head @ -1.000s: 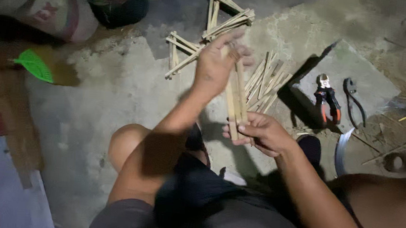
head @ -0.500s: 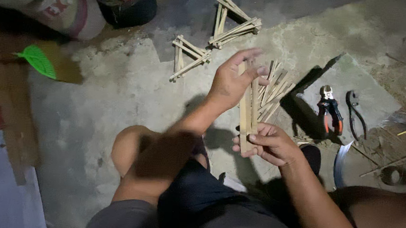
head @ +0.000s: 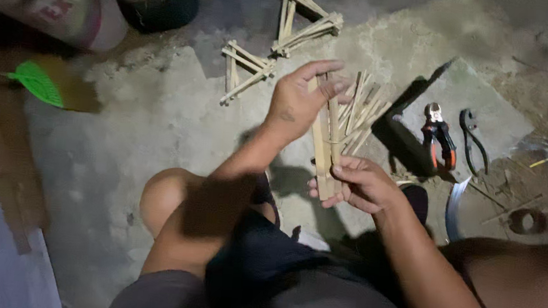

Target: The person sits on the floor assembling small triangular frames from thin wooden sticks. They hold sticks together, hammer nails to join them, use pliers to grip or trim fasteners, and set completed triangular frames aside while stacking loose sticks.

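Head view looked down past a bent knee (head: 166, 194) and dark shorts (head: 265, 264) at the concrete floor (head: 159, 119). Nearest, the right hand (head: 359, 183) was clamped around the lower end of a bundle of flat bamboo sticks (head: 325, 145), fingers curled over it and thumb on top. The bundle stood nearly upright in the view, its long axis running from the near end in that fist away toward the far edge of the floor, held above the ground between the knees. The left hand (head: 301, 101) gripped the upper end, palm against the sticks, with its index finger stretched out flat across the tips. Both hands were closed on the same bundle, one below the other, slightly apart.

Behind the bundle lay a loose pile of sticks (head: 365, 112), fanned out on the floor. To its right rested red-handled pliers (head: 439, 131) and a black-handled pair (head: 471, 137), just beside each other. Farther off lay two tied stick frames (head: 245, 70) (head: 307, 20). At the far left lay a green scoop-like piece (head: 35, 82).
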Action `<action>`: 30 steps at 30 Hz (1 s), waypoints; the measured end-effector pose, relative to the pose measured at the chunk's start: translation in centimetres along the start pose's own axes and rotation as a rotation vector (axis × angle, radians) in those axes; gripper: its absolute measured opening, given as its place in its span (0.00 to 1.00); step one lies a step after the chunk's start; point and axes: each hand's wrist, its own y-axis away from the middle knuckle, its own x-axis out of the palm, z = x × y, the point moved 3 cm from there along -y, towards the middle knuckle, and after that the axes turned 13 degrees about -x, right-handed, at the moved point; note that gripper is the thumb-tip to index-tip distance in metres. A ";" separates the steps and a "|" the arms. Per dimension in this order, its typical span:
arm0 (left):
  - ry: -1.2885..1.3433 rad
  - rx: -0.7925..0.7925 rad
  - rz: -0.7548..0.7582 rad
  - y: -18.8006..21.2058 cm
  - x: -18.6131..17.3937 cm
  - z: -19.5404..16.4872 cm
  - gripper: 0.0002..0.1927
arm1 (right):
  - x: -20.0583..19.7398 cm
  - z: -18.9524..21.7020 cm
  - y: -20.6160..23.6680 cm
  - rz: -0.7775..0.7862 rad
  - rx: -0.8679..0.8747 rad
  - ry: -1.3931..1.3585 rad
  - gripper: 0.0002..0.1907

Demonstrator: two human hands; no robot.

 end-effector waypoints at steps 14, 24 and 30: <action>0.171 -0.041 -0.033 -0.5 0.0 -0.7 0.32 | -0.2 -0.1 -0.5 -0.147 0.007 0.244 0.17; 0.053 -0.393 -0.021 0.9 2.1 6.1 0.19 | -1.6 0.8 -1.1 -0.205 -0.091 0.151 0.18; -0.122 -0.463 -0.078 0.9 1.7 7.7 0.13 | -1.6 0.2 -1.1 -0.238 -0.075 0.176 0.17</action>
